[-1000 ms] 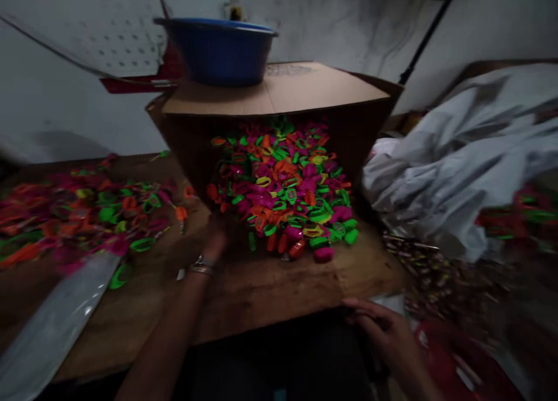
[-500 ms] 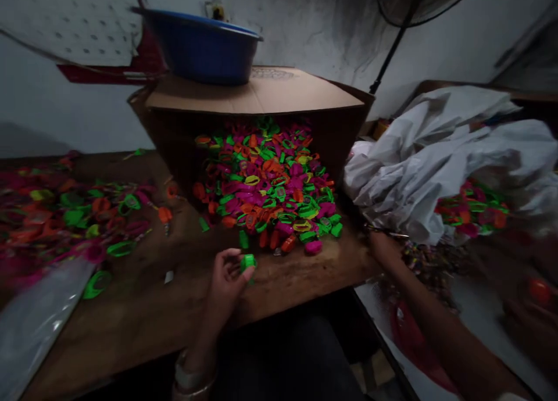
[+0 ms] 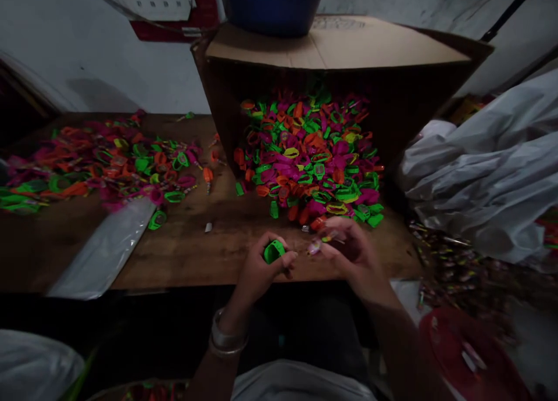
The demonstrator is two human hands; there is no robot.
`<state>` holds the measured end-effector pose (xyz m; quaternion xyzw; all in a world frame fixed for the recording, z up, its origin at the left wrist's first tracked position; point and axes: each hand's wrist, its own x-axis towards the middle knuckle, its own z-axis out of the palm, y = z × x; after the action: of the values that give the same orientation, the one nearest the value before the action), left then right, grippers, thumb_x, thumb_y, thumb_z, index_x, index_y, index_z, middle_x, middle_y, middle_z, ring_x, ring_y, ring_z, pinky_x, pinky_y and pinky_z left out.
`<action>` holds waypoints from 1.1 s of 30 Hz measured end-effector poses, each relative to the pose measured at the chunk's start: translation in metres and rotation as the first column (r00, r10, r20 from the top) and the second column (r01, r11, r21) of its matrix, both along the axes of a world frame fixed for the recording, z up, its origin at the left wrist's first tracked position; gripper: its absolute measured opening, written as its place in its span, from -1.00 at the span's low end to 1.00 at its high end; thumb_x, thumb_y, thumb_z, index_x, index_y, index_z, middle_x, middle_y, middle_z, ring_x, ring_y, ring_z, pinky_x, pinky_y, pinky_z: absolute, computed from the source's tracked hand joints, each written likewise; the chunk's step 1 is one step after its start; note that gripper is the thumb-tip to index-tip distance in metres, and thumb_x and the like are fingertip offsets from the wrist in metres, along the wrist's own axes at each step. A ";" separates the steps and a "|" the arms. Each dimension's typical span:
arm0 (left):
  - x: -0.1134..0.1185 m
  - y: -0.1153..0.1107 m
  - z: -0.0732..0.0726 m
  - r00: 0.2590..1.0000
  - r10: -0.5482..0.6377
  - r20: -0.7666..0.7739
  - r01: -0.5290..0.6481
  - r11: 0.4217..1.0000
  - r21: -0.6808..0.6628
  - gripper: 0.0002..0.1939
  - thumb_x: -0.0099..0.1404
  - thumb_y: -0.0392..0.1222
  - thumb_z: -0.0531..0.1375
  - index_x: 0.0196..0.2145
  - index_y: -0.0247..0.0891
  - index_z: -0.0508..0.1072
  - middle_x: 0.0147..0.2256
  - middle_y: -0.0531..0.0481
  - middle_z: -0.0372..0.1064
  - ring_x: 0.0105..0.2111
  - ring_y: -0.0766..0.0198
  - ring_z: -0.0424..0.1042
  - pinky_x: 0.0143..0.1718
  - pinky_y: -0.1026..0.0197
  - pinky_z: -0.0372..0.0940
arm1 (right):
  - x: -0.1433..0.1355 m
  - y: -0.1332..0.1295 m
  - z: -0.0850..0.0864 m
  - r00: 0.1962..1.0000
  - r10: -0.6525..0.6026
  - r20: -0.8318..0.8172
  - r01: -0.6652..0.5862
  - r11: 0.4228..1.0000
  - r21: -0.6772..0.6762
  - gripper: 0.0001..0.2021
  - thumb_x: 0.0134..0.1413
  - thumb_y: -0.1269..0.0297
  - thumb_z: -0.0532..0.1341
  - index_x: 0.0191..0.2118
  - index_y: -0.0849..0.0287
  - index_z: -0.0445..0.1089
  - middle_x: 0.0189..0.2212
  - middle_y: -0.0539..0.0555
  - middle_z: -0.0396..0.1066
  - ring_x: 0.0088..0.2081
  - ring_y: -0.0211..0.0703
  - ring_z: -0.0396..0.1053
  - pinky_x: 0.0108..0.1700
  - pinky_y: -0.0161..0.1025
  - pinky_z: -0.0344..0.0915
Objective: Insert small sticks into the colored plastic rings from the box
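Note:
My left hand [image 3: 261, 267] is closed around a green toy watch [image 3: 274, 251], its looped band facing up, over the table's front edge. To the right, my right hand [image 3: 355, 258] pinches a small clear packet [image 3: 314, 247] with colourful bits inside; its exact kind is too small to make out. The two hands are apart by a short gap. Just behind them, a heap of toy watches [image 3: 300, 168] in green, pink, orange and yellow spills from a cardboard box [image 3: 375, 46] lying on its side.
Another pile of toy watches [image 3: 131, 157] lies at the left, beside a clear plastic bag [image 3: 108, 250]. A blue basin [image 3: 270, 9] stands on the box. White sacking [image 3: 488, 163] and many small wrapped pieces [image 3: 471, 273] are at the right, above a red basin [image 3: 471, 354].
My right hand has come from the wrapped pieces at the right to near my left hand, now with a small packet. The left hand keeps the green watch. The view has turned.

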<state>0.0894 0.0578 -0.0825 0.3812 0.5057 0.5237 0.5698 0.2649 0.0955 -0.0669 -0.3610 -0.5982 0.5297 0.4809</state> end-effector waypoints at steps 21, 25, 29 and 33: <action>-0.005 -0.015 0.014 0.890 -0.096 -0.447 0.095 0.995 -0.025 -0.75 0.06 -0.15 0.35 -0.35 -0.24 0.38 -0.44 0.15 0.35 -0.42 0.34 0.29 -0.39 0.33 0.14 | -0.017 -0.017 -0.016 0.997 0.042 -0.065 -0.047 0.995 -0.083 -0.88 0.10 0.20 0.29 -0.26 0.07 0.39 -0.33 0.00 0.46 -0.25 -0.21 0.44 -0.18 -0.30 0.36; -0.003 -0.012 0.009 0.876 -0.122 -0.466 0.113 0.992 -0.048 -0.77 0.06 -0.21 0.35 -0.35 -0.24 0.39 -0.40 0.13 0.39 -0.37 0.31 0.33 -0.34 0.32 0.16 | -0.014 -0.016 -0.019 0.994 0.089 -0.069 -0.096 0.991 -0.098 -0.89 0.12 0.20 0.27 -0.25 0.06 0.38 -0.31 0.02 0.48 -0.25 -0.19 0.47 -0.20 -0.30 0.40; -0.002 -0.011 0.007 0.862 -0.154 -0.484 0.146 0.988 -0.053 -0.76 0.09 -0.12 0.33 -0.33 -0.23 0.39 -0.37 0.10 0.42 -0.32 0.27 0.36 -0.30 0.30 0.17 | -0.013 -0.016 -0.023 0.998 0.052 -0.041 -0.056 0.992 -0.113 -0.89 0.13 0.21 0.26 -0.23 0.05 0.38 -0.34 0.00 0.47 -0.27 -0.19 0.49 -0.23 -0.30 0.42; -0.003 -0.011 0.007 0.880 -0.149 -0.452 0.160 0.987 -0.015 -0.77 0.22 -0.01 0.21 -0.31 -0.23 0.39 -0.36 0.08 0.40 -0.33 0.28 0.33 -0.29 0.30 0.17 | -0.014 -0.016 -0.029 0.997 0.011 0.072 -0.007 0.999 -0.054 -0.91 0.13 0.28 0.23 -0.22 0.05 0.39 -0.32 0.00 0.46 -0.28 -0.20 0.46 -0.23 -0.31 0.39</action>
<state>0.0866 0.0472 -0.0757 0.5378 0.5862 0.3796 0.4723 0.2511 0.0796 -0.0957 -0.3900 -0.6024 0.5342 0.4469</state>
